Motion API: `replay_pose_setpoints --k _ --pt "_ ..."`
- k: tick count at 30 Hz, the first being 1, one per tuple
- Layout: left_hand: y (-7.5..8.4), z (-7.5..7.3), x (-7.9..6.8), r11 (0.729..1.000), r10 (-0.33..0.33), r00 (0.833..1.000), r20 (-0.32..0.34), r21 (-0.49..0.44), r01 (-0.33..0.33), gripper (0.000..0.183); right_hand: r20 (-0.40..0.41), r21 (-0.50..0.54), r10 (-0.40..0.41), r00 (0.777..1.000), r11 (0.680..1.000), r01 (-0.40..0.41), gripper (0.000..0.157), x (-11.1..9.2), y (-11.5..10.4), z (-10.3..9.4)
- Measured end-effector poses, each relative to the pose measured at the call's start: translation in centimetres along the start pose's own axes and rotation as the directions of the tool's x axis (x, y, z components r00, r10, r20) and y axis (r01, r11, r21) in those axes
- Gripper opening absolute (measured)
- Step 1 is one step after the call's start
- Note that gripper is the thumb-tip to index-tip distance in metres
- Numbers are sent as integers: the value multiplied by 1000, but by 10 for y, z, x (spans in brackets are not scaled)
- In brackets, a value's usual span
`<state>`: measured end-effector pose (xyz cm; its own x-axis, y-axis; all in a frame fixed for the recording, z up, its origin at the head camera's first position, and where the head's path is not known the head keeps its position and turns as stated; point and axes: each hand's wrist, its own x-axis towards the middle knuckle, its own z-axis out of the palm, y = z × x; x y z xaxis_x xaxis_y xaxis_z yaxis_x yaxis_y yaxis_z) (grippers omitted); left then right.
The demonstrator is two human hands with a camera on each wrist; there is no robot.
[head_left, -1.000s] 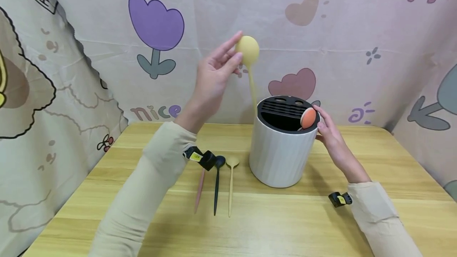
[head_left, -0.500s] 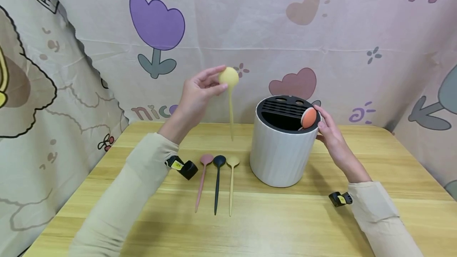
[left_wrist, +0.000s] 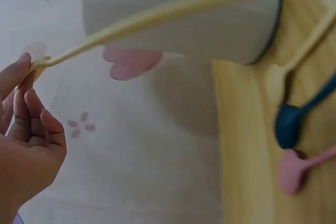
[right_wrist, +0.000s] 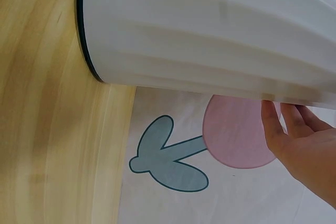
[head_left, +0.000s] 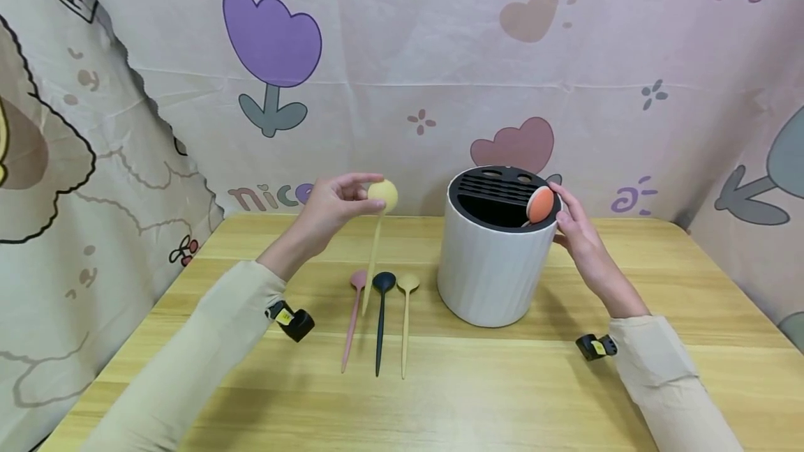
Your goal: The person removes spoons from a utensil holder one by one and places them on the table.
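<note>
My left hand (head_left: pixel 329 204) pinches a yellow spoon (head_left: pixel 372 250) by its bowl between thumb and fingers. The spoon's handle hangs down over the table, its tip between a pink spoon (head_left: pixel 353 319) and a dark blue spoon (head_left: pixel 380 319) in the head view. A second yellow spoon (head_left: pixel 405 319) lies to the right of these two, all side by side with bowls pointing away. My right hand (head_left: pixel 581 243) rests against the right side of a white ribbed utensil holder (head_left: pixel 490 274), fingertips near its rim. In the right wrist view the fingers (right_wrist: pixel 270 124) touch its white wall.
The holder has a black slotted top (head_left: pixel 493 183) with a wide opening at the front. An orange round head with a pale edge (head_left: pixel 540 205) sticks out of that opening. A patterned cloth (head_left: pixel 377 33) hangs behind the wooden table (head_left: pixel 490 396).
My left hand has moved left and down with the yellow spoon, away from the holder and over the row of spoons. The right hand has stayed at the holder.
</note>
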<state>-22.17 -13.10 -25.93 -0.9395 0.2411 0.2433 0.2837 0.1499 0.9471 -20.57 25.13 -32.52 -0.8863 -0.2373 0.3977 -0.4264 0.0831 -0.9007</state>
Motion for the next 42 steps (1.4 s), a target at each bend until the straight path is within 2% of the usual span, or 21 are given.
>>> replay_pose_setpoints --k 6,10,17,23,27,32,36,42 --pt "-24 -15 -8 991 -103 994 -28 86 105 46 0 11 -13 1000 1000 13 55 1 1 0" --pt "-36 -25 -13 978 -156 987 -24 136 158 47 0 5 -16 1000 1000 16 55 1 2 0" --pt "-60 -50 -29 942 -273 962 -13 200 270 53 -7 20 -14 1000 1000 15 55 0 2 0" --pt "-80 -65 -37 920 -322 947 -15 232 317 57 -14 13 -16 1000 1000 16 55 -1 1 -1" --pt "-91 -69 -41 903 -364 932 -11 242 355 59 -10 9 -12 1000 1000 12 55 -1 1 0" --pt "-100 -69 -41 896 -375 927 -8 253 365 58 -8 -3 -9 1000 1000 9 55 0 1 0" --pt "-105 -69 -39 901 -370 929 -8 241 361 58 -9 -6 -5 1000 1000 5 54 0 1 -1" --pt "-114 -64 -37 914 -373 927 30 185 362 56 -11 -9 3 1000 1000 -3 54 0 2 -2"
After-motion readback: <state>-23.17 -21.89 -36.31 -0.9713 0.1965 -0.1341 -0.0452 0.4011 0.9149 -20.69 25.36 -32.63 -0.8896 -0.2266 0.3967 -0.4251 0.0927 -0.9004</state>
